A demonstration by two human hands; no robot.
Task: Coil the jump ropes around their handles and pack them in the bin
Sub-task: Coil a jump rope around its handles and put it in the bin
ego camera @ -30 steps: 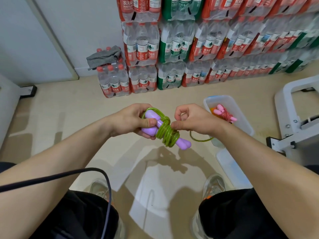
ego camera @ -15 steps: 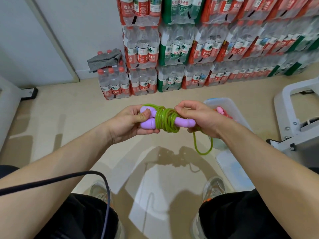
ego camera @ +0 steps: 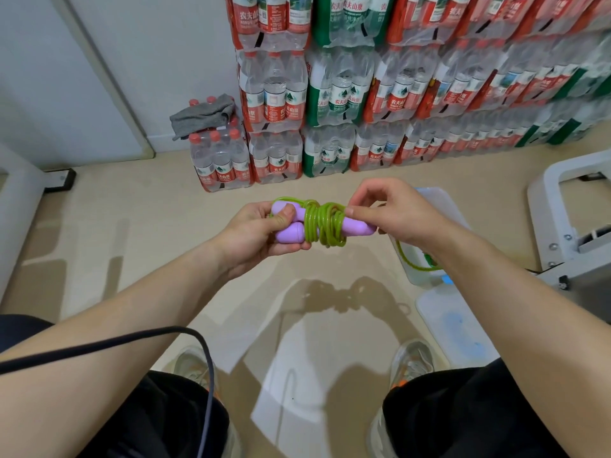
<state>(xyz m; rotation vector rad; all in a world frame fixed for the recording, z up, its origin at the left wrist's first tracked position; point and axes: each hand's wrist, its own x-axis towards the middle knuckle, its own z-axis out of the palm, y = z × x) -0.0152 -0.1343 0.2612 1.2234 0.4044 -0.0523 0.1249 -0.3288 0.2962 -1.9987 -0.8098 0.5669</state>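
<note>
Right hand shifted up, pinching jump rope, bin behind it

The left hand and right hand are bare, likewise both forearms. A black garment covers the legs. Pale grey sneakers show orange accents. A thin black cable crosses the left forearm.
</note>
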